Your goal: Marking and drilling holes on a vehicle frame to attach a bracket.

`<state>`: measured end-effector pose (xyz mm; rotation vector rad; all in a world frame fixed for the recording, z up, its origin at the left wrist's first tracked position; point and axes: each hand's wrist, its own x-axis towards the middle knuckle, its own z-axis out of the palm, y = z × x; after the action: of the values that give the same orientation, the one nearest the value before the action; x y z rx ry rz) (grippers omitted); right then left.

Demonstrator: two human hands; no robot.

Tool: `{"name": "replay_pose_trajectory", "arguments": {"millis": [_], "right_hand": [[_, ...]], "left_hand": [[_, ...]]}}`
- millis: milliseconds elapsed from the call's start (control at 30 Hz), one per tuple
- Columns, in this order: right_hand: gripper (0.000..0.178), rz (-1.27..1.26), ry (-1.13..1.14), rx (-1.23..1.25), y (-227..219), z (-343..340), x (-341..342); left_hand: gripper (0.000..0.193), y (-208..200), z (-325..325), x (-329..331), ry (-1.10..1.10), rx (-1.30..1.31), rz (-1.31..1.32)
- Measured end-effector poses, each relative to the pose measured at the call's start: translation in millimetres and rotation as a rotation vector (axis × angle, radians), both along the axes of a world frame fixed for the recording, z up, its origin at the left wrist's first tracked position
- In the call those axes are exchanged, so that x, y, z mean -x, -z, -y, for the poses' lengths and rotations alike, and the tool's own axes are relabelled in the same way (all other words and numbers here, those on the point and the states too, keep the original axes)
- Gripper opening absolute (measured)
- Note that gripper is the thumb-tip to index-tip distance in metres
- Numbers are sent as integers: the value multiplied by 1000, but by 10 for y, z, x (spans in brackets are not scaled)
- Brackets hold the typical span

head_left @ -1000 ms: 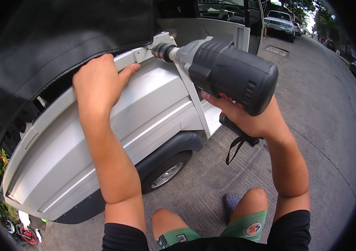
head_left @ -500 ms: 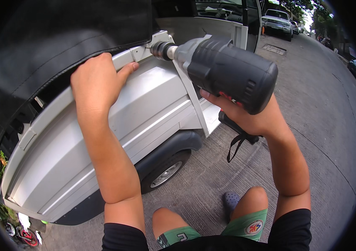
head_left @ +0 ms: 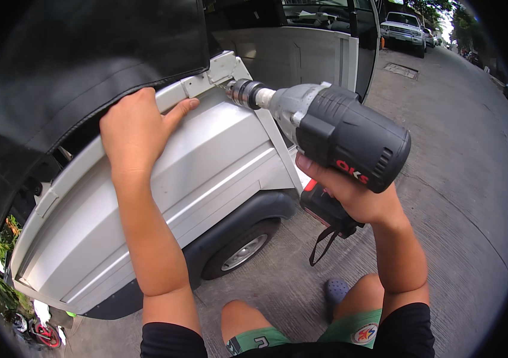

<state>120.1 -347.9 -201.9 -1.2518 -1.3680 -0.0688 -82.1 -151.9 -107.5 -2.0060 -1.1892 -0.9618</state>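
Note:
My right hand (head_left: 358, 194) is wrapped round the handle of a black and grey cordless drill (head_left: 349, 128), its battery and a black strap hanging below. At its front the chuck (head_left: 245, 93) holds a bit (head_left: 222, 85) that points at the white metal corner bracket (head_left: 221, 68); whether the tip touches it I cannot tell. My left hand (head_left: 137, 128) grips the white top rail (head_left: 173, 95) of a vehicle's side panel (head_left: 200, 155), thumb lying along the near side. Over the rail hangs a black sewn cover (head_left: 87, 53), which hides the fingertips.
Below the panel is a wheel (head_left: 243, 252) under a black fender (head_left: 248, 209). Ridged concrete road (head_left: 439, 250) runs away to the right, with a parked white vehicle (head_left: 403, 28) up the street. Beyond the panel's corner stands a white cab door panel (head_left: 302, 56).
The drill has shifted right and a little down, back from the rail, so the bit now shows between chuck and bracket. The left hand keeps its hold on the rail.

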Motion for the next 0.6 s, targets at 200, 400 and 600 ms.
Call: {"name": "replay_pose_trajectory", "arguments": {"millis": [200,400,600], "right_hand": [[48,341,8,-198,60,-233,-77],[23,244,-8,-231,-19,-301,6],[22,282,3,-240,-29,-299,9]], "left_hand": [[91,4,-32,-13,-18,-18,24],[92,-1,-22,-17,-26,6,18],[92,19,-45,-30,5,-13,40]]}}
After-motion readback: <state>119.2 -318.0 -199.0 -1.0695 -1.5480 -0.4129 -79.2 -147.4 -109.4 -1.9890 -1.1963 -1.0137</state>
